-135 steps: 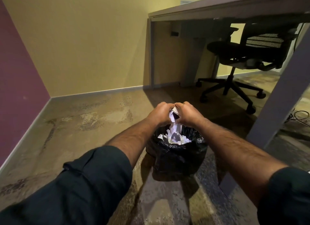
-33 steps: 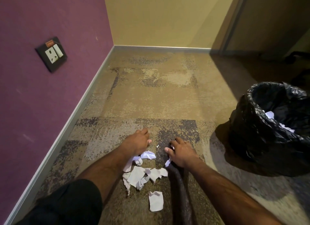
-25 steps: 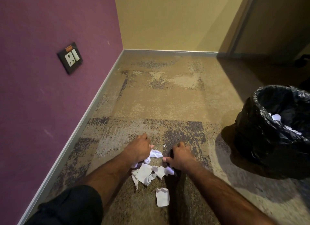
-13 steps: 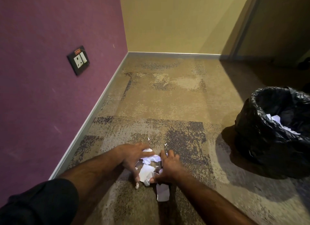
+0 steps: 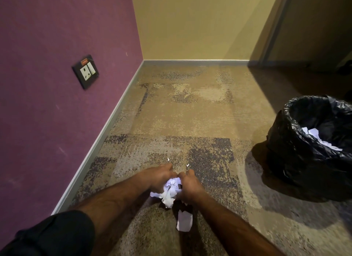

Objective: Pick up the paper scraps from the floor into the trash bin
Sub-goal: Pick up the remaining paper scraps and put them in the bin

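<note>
Nearest the camera, one loose scrap (image 5: 184, 221) is seen lying flat on the carpet (image 5: 190, 122), just below the wrists and outside both hands; it is judged likely to be left behind if the load is lifted now. Just beyond it, a crumpled wad of paper (image 5: 170, 189) is held between the left hand (image 5: 158, 177) and the right hand (image 5: 190, 185), each with fingers curled inward around the paper, so that the wad is pressed from both sides. A white tail of paper is noted hanging out beneath the hands at the lower left. Loss of pieces on the way across is considered the main risk: the wad is made up of separate torn bits and is squeezed, not enclosed, so any loosening of either hand could let bits drop through the gap underneath. The paper appears white, creased, thin and light, with ragged torn edges. Two very small white flecks (image 5: 168, 159) are seen on the carpet just past the fingertips; these could be missed because of their size against the mottled pile. Further off to the right, well apart from the hands, the bin (image 5: 297, 160), lined with a black bag, is seen standing open with white scraps already inside. The slack, folded liner rim could catch falling pieces if the load is released off-centre.
</note>
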Available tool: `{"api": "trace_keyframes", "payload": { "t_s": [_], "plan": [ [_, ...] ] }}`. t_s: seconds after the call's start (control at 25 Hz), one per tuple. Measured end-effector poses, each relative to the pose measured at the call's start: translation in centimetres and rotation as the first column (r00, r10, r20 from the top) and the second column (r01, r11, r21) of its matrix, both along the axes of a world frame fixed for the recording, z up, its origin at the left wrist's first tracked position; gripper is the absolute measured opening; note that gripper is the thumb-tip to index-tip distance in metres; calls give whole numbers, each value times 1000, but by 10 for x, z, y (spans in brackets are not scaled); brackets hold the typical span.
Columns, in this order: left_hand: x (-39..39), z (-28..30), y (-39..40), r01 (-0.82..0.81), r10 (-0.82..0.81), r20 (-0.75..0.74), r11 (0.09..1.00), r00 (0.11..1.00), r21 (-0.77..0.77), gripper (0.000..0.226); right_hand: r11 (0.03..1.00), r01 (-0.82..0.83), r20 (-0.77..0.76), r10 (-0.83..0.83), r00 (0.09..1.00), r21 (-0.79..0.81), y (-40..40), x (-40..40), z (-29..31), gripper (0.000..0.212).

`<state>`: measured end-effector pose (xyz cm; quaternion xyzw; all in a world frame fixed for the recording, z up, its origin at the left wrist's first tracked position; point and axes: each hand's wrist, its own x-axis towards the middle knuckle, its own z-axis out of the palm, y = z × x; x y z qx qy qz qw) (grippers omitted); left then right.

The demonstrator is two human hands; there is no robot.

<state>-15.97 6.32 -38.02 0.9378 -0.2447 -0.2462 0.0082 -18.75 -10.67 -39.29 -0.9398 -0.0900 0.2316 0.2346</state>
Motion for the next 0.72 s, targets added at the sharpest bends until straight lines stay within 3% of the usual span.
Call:
{"api": "trace_keyframes", "payload": {
  "t_s": [0.16, 0.4, 0.72],
  "plan": [
    [1, 11, -4, -62, 68, 45, 990, 997, -125, 26, 993, 53, 54, -59, 997, 107, -4, 6, 4, 35],
    [0, 46, -8, -189, 219, 70, 937, 973, -295, 17, 974, 95, 182, -134, 974, 208, -7, 14, 34, 9],
    [6, 124, -35, -177, 292, 165, 851, 942, -494, 13, 988, 18, 335, -69, 940, 154, -40, 42, 119, 12]
  ]
}}
